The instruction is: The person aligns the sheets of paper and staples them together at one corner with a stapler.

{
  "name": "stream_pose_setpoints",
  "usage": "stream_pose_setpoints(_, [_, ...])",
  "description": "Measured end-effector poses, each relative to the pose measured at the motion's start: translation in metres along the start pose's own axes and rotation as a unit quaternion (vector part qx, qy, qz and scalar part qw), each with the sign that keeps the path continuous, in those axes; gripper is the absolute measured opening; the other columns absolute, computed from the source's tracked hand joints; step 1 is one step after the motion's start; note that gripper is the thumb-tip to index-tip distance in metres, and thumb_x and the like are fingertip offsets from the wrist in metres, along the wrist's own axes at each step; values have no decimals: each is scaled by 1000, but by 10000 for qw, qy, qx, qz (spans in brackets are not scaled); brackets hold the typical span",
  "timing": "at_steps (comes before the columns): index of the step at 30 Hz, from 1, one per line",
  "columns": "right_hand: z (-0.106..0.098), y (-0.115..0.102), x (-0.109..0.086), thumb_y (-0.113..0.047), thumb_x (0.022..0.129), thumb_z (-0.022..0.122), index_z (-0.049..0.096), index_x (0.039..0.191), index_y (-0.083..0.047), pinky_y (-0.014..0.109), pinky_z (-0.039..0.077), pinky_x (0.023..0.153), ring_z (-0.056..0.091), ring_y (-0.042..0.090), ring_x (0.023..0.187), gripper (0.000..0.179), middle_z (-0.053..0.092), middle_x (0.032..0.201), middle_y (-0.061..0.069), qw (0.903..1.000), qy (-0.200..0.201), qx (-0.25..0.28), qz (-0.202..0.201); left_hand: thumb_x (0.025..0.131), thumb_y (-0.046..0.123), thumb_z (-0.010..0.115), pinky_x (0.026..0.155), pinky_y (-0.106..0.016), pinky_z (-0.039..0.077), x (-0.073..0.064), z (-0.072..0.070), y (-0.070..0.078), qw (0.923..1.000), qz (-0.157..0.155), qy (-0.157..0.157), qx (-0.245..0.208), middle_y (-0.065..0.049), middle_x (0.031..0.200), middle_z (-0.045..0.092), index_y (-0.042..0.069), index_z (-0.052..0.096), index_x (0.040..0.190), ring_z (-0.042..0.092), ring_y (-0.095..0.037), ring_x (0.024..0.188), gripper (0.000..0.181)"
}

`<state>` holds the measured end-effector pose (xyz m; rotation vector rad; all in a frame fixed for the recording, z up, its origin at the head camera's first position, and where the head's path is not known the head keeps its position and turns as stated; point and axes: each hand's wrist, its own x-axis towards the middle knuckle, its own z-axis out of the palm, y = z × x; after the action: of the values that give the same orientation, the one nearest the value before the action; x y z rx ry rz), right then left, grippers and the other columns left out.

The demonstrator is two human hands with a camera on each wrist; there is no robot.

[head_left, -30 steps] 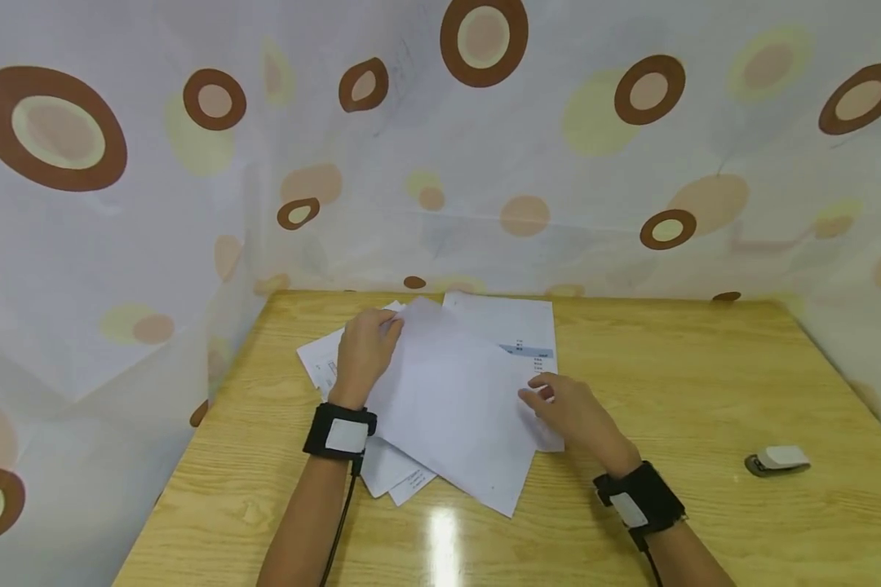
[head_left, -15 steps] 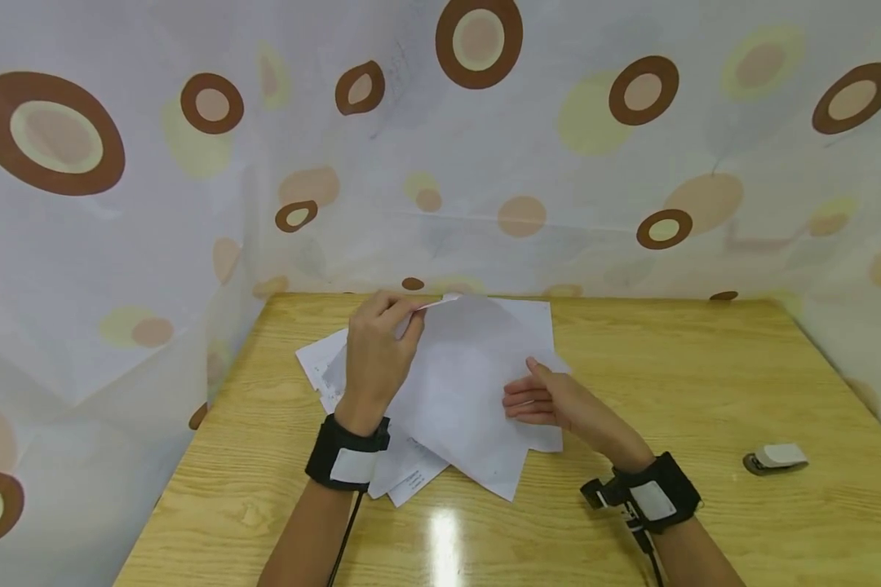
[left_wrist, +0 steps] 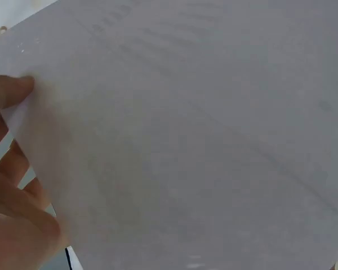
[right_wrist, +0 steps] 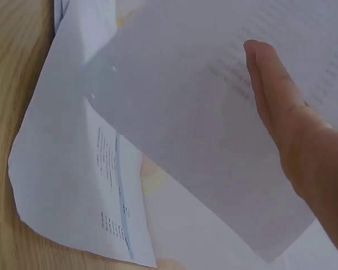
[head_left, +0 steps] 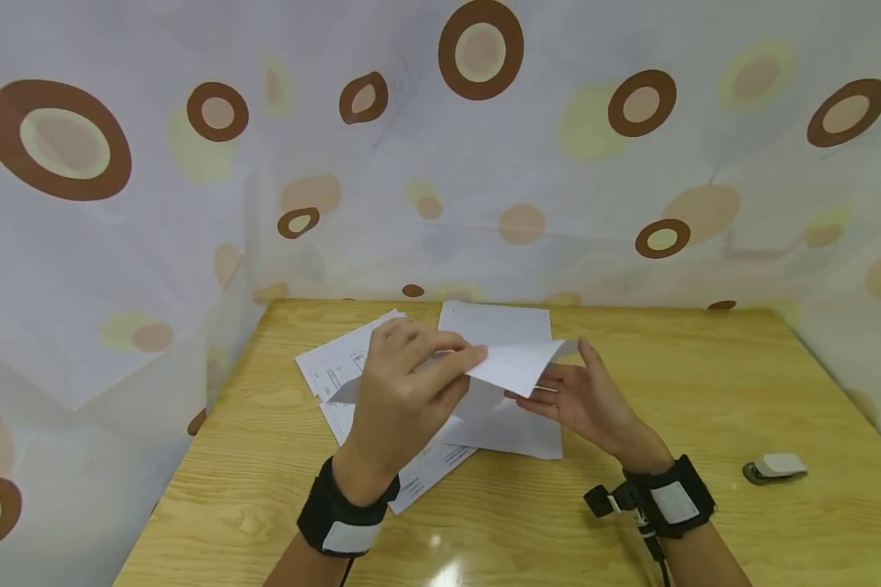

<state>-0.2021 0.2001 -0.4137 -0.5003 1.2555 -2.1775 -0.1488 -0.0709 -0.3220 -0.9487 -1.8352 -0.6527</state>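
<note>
My left hand (head_left: 404, 399) pinches a white sheet of paper (head_left: 517, 364) between thumb and fingers, holding it raised and bent over the other papers. That sheet fills most of the left wrist view, the thumb (left_wrist: 17, 90) lying on its near face. My right hand (head_left: 595, 408) is at the sheet's right end, fingers extended and thumb up by the edge. In the right wrist view, straight fingers (right_wrist: 276, 84) lie against the sheet, and faint print shows through it. Below, a printed sheet with a blue band (right_wrist: 121, 191) lies on the table.
More printed sheets (head_left: 334, 371) lie overlapping at the left, one (head_left: 433, 477) reaching toward the front. A small white and dark stapler (head_left: 776, 466) sits on the wooden table (head_left: 690, 367) at the right. A patterned sheet (head_left: 558, 179) hangs behind the table.
The left hand has lifted the sheet off the pile and swung it to the right, bending it. The right hand has turned palm inward and moved to the sheet's right end.
</note>
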Motion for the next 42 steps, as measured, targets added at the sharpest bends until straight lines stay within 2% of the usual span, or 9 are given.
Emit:
stream_pose_setpoints(8, [6,-13,-12,-53,106,22,-4,158,-12,35,48,95,54,15,120,71,45,138,2,9951,851,262,-422,83,14,81,100,-50,42,-3,8,30,9800,241,-1977,47,9,101,70,24,79,96,61,-14,98,17])
stream_pose_setpoints(16, [-2,-9,-17,-30,107,48,33,148,-16,37,53,88,63,19,111,45,62,125,2,9835,1790,-211,-130,85,40,79,103,-56,38,-14,22,45,8986,263,-4379,-71,12,130,59,32,71,120,48,-17,123,37])
stream_pose_setpoints(20, [-5,-11,-18,-26,108,46,41,145,-16,42,54,87,65,24,111,39,65,124,5,9829,1699,-695,-136,88,40,76,108,-53,32,-17,35,22,8818,-355,-4436,-1560,-2,148,48,24,62,136,38,-25,136,52])
stream_pose_setpoints(24, [-5,-15,-18,-20,108,46,48,142,-19,42,54,87,65,22,111,34,66,124,4,9851,1579,-604,-328,95,28,67,112,-50,29,-30,62,-26,8721,-2522,-3286,-2606,-13,154,39,11,45,149,34,-30,141,60])
stream_pose_setpoints(28, [-2,-18,-19,-16,108,47,52,140,-20,42,54,87,65,23,111,33,66,124,3,9865,1508,-480,-429,99,33,61,109,-55,30,-58,85,-64,7696,-5067,-2350,-3095,-15,157,32,15,26,158,33,-34,142,70])
stream_pose_setpoints(31, [-1,-20,-20,-14,107,47,54,139,-19,42,54,87,66,24,110,33,66,124,4,9871,1460,-421,-495,100,36,59,108,-53,34,-75,97,-78,6854,-5880,-2253,-3658,-16,150,42,12,24,158,41,-34,137,72])
stream_pose_setpoints(33, [-2,-21,-20,-14,107,46,56,137,-19,42,55,86,67,24,109,31,67,122,5,9872,1439,-442,-518,101,34,58,106,-49,38,-80,102,-81,6613,-5977,-2240,-3940,-14,141,52,8,32,155,49,-31,129,66])
stream_pose_setpoints(36, [-3,-22,-20,-13,107,47,59,133,-19,41,55,84,68,24,106,29,69,119,5,9863,1471,-521,-530,101,29,59,100,-42,45,-81,106,-83,6633,-5846,-2057,-4195,-9,123,64,5,49,144,59,-24,115,51])
stream_pose_setpoints(42, [-8,-22,-19,-15,105,53,62,127,-20,40,57,79,70,23,99,25,71,111,3,9746,1867,-1166,-407,99,20,64,85,-38,50,-76,98,-83,7072,-5690,-1650,-3859,-9,102,70,1,66,120,64,-19,91,29])
